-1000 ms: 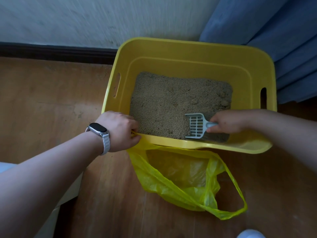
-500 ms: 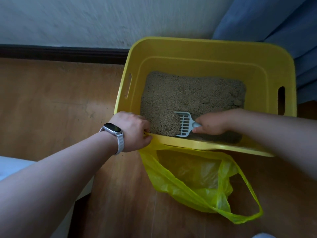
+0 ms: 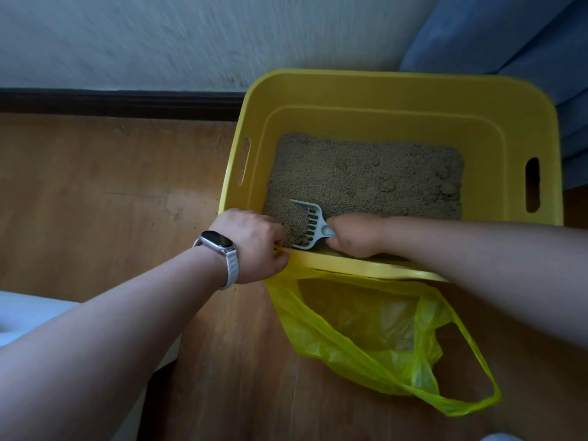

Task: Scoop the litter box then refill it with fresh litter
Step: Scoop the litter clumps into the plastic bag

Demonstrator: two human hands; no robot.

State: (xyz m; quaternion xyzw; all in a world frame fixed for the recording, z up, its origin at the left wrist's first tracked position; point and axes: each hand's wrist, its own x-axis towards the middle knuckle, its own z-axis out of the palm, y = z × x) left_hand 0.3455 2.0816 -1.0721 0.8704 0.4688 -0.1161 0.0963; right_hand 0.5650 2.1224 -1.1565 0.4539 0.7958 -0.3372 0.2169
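Right hand (image 3: 356, 234) clenched round the scoop (image 3: 310, 225) handle; handle hidden inside the fist, only the grey slotted plastic blade shows. Blade lies in the near-left corner of the litter box (image 3: 397, 100), its left part heaped with litter, so the front edge is hard to make out. Left hand (image 3: 253, 245) grips the near rim of the box at the left corner, fingers curled over the edge, fingertips out of sight inside; a watch (image 3: 217, 240) with dark oblong face and pale woven band on that wrist. Box: yellow smooth plastic, rounded corners, stepped walls, slot handles in left and right walls. Litter (image 3: 366, 176) grey-tan, fine-grained, surface uneven with several lumps toward the far right. Near wall of box mostly covered by the right forearm. Thin translucent yellow bag (image 3: 366, 332) lies crumpled on the wooden floor (image 3: 111, 186) just near of the box, its top tucked under the rim; contents unclear. Blue curtain (image 3: 509, 36) far right, cut off by the frame. Pale object at near-left, unidentifiable.
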